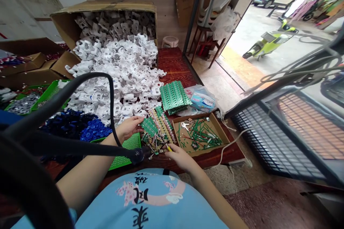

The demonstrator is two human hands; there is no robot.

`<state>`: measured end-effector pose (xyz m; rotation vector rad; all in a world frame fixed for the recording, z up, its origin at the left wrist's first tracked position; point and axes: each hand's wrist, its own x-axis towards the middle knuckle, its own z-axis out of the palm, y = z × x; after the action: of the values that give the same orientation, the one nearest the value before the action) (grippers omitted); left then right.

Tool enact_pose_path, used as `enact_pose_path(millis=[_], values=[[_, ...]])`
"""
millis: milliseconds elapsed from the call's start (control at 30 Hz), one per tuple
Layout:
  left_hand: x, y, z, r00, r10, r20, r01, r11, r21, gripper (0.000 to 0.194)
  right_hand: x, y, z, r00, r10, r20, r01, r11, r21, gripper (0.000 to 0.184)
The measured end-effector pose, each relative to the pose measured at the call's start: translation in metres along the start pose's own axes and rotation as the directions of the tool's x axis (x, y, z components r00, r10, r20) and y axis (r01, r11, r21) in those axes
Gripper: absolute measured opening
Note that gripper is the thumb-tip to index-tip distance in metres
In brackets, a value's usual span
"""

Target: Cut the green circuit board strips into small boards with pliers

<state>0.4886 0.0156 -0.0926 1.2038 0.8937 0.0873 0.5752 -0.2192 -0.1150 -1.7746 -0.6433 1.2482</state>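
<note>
My left hand reaches over a green tray and holds the left edge of a small green circuit board, fingers closed on it. My right hand rests at the table's front edge, pinching a thin yellow-tipped tool against a heap of circuit boards and wired parts. A stack of green board panels lies just beyond the heap.
White plastic housings spill from a big cardboard box. Blue parts lie left. A shallow cardboard tray with green offcuts and keys sits right. A black cable arcs in front. An open doorway and metal grille are right.
</note>
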Motion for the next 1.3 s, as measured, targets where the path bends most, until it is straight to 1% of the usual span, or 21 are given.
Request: enact_pose_path(millis=[67,167,300,400,500,633,767,800,867,967,1067,1200,1300], values=[[0.001,0.000,0.002,0.999,-0.042,0.029,0.044,0.998,-0.050,0.030,-0.001,-0.001,0.001,1.000,-0.020,0.022,0.018,0.997,0.073,0.032],[0.002,-0.002,0.003,0.998,-0.056,0.040,0.059,0.996,-0.066,0.031,-0.002,-0.003,0.003,0.998,-0.039,0.054,0.030,0.987,0.158,0.031],[0.004,-0.006,0.004,0.997,-0.059,0.044,0.062,0.996,-0.068,0.031,-0.002,-0.006,0.004,0.998,-0.032,0.047,0.023,0.983,0.180,0.028],[0.005,-0.006,0.004,0.996,-0.057,0.064,0.061,0.997,-0.057,0.033,-0.001,-0.006,0.004,0.998,-0.041,0.039,0.036,0.991,0.130,0.025],[0.004,-0.007,0.005,0.997,-0.037,0.063,0.039,0.998,-0.041,0.035,0.000,-0.006,0.004,0.999,-0.032,0.014,0.031,0.999,0.034,0.023],[0.001,-0.007,0.011,0.998,0.059,0.020,-0.060,0.997,0.045,0.035,0.004,-0.005,0.007,0.998,-0.007,-0.056,0.001,0.995,-0.099,0.021],[0.000,-0.006,0.018,0.983,0.179,0.030,-0.181,0.952,0.247,0.032,0.011,0.000,0.010,0.995,0.019,-0.103,-0.040,0.976,-0.214,0.022],[0.001,-0.005,0.019,0.979,0.204,0.027,-0.203,0.941,0.272,0.032,0.012,0.001,0.010,0.994,0.024,-0.107,-0.047,0.973,-0.226,0.022],[0.004,-0.004,0.017,0.974,0.225,0.007,-0.220,0.944,0.246,0.032,0.012,0.003,0.011,0.995,0.018,-0.096,-0.039,0.975,-0.220,0.025],[0.007,-0.004,0.010,0.986,0.165,-0.001,-0.163,0.978,0.128,0.035,0.010,0.004,0.011,0.998,0.001,-0.059,-0.010,0.986,-0.166,0.030],[0.007,-0.006,0.006,0.997,0.082,-0.004,-0.082,0.996,0.043,0.036,0.007,0.002,0.010,0.998,0.000,-0.062,-0.005,0.997,-0.079,0.035],[0.004,-0.008,0.012,0.999,0.030,0.014,-0.030,0.999,-0.021,0.033,0.005,0.000,0.009,1.000,0.001,-0.029,0.001,0.999,0.054,0.033],[0.002,-0.007,0.016,1.000,0.008,0.023,-0.007,0.999,-0.043,0.026,0.005,-0.001,0.009,1.000,-0.009,-0.026,0.011,0.996,0.090,0.029]])
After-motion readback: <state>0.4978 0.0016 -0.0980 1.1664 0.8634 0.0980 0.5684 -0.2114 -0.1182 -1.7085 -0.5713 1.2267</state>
